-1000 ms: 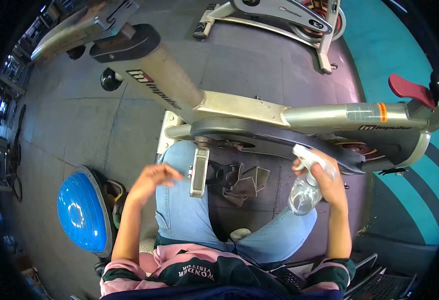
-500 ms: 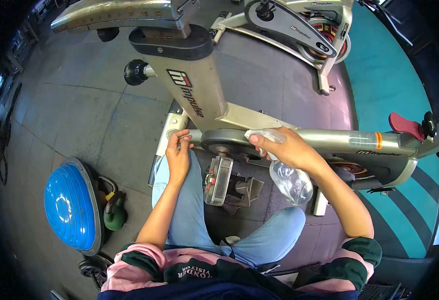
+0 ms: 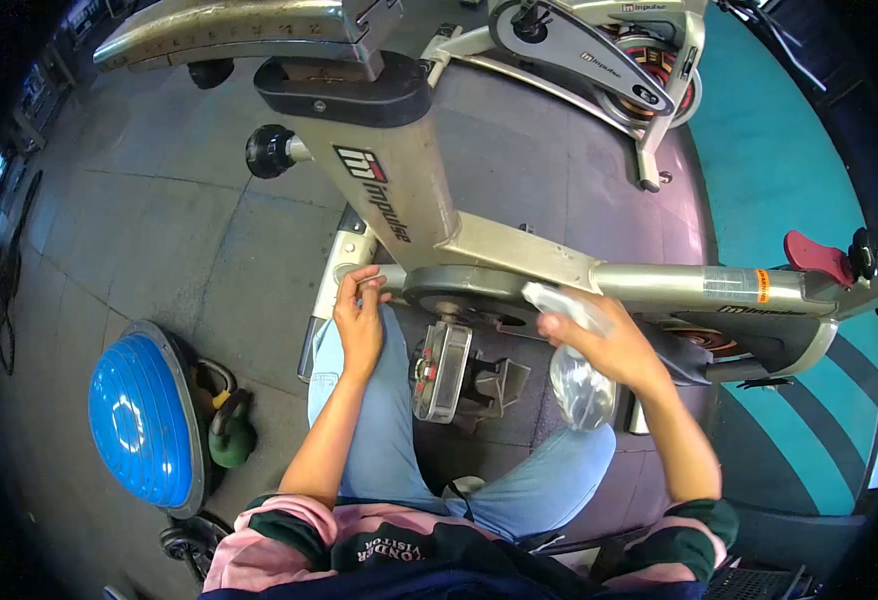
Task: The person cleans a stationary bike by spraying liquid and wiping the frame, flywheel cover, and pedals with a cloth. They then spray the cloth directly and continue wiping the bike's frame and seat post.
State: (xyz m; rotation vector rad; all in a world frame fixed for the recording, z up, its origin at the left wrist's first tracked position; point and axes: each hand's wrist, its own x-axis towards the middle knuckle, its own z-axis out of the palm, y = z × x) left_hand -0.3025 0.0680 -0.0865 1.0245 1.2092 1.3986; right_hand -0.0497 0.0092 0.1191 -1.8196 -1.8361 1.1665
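Note:
My right hand (image 3: 609, 345) is wrapped around the neck of a clear spray bottle (image 3: 584, 390), its white spray head (image 3: 566, 305) angled toward the exercise bike. The bottle's body hangs below my fingers, in front of the bike's silver frame (image 3: 659, 277). At the rear of the bike, my left hand (image 3: 359, 320) has its fingers loosely bent and apart, fingertips right at the low silver tube (image 3: 391, 275). Between my hands is the round black crank cover (image 3: 469, 288), with a pedal (image 3: 444, 370) below it. My knees are on either side of the pedal.
A blue balance dome (image 3: 139, 420) and a green kettlebell (image 3: 231, 435) lie on the floor at left. A second exercise bike (image 3: 599, 70) stands at the back. The seat post (image 3: 379, 180) rises close before me; a red lever (image 3: 817, 257) sits at right.
My right hand has moved right and toward me with the spray bottle, away from the crank cover. My left hand has barely moved.

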